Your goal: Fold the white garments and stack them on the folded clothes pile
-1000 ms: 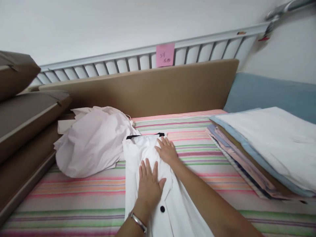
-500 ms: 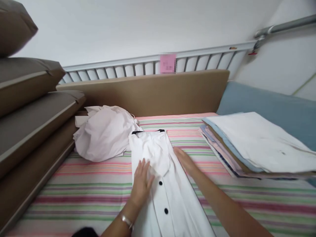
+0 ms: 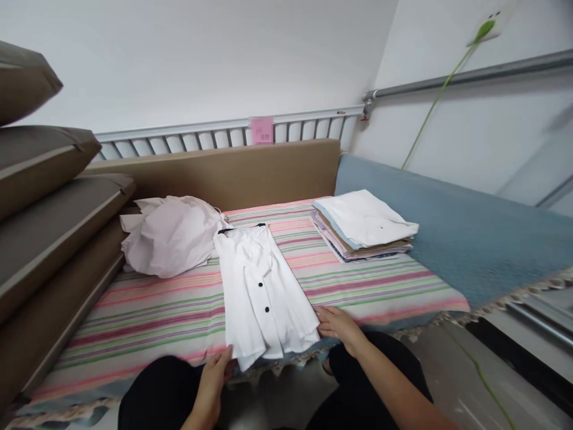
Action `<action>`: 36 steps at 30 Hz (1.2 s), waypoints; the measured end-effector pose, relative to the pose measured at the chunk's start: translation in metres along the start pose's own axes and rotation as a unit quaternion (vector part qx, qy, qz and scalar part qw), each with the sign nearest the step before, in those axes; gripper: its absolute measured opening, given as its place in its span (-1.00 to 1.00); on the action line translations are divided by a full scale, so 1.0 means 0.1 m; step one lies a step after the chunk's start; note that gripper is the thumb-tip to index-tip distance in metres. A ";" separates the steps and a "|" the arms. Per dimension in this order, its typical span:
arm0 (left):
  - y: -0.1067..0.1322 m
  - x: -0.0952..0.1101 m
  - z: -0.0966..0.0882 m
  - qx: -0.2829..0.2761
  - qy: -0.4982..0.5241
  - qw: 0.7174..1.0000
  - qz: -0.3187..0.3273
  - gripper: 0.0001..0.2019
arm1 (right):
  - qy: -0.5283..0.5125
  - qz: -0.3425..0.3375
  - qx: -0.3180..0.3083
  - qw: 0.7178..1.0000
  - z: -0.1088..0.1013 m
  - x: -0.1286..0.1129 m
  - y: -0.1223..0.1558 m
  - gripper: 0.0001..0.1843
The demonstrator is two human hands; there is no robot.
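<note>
Both hands have dropped from the white shirt's chest to its hem | white shirt (image 3: pixel 264 292) lies flat, buttons up, centre frame on striped sheet (image 3: pixel 156 310) | left hand (image 3: pixel 217 373) at the lower-left hem corner, grip unclear | right hand (image 3: pixel 338 323) fingers outstretched, touching the lower-right corner; hands apart | crumpled pale cloth (image 3: pixel 172 239) touching the shirt's upper left | folded stack (image 3: pixel 364 224) right of centre, well apart from the shirt

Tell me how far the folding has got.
Done: a neat stack of folded clothes lies at the right of the striped bed. In hand: the white shirt lies flat with its sides folded in, and the left hand and right hand are at its bottom hem. It is not yet folded up lengthwise. Remaining: the crumpled pale pile beside the shirt.
</note>
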State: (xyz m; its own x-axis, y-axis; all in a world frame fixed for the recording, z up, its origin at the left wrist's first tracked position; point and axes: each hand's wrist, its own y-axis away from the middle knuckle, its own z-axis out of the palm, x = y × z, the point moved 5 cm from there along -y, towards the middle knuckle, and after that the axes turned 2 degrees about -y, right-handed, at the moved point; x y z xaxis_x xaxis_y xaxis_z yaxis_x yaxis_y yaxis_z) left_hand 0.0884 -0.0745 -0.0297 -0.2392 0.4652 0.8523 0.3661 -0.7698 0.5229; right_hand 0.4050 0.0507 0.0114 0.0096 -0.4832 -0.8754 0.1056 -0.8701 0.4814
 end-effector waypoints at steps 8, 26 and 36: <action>-0.10 -0.12 0.20 -0.029 0.034 0.998 -0.042 -0.62 | 0.089 0.045 0.022 0.995 0.21 0.22 -0.01 -0.63; -0.07 0.03 0.37 -0.070 0.088 0.993 -0.022 -0.58 | 0.014 0.016 0.003 1.000 0.25 0.25 0.04 -0.76; 0.76 0.32 0.25 -0.161 0.103 0.982 -0.007 -0.45 | -0.071 -0.025 -0.093 0.993 0.23 -0.21 1.03 -0.62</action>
State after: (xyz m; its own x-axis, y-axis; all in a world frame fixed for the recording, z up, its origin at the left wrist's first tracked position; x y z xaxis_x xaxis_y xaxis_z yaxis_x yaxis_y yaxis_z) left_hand 0.1312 -0.1069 0.0379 -0.4308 0.4031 0.8074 0.0671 -0.8779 0.4741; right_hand 0.3928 -0.0312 0.0807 -0.1399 -0.4608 -0.8764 0.2836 -0.8667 0.4104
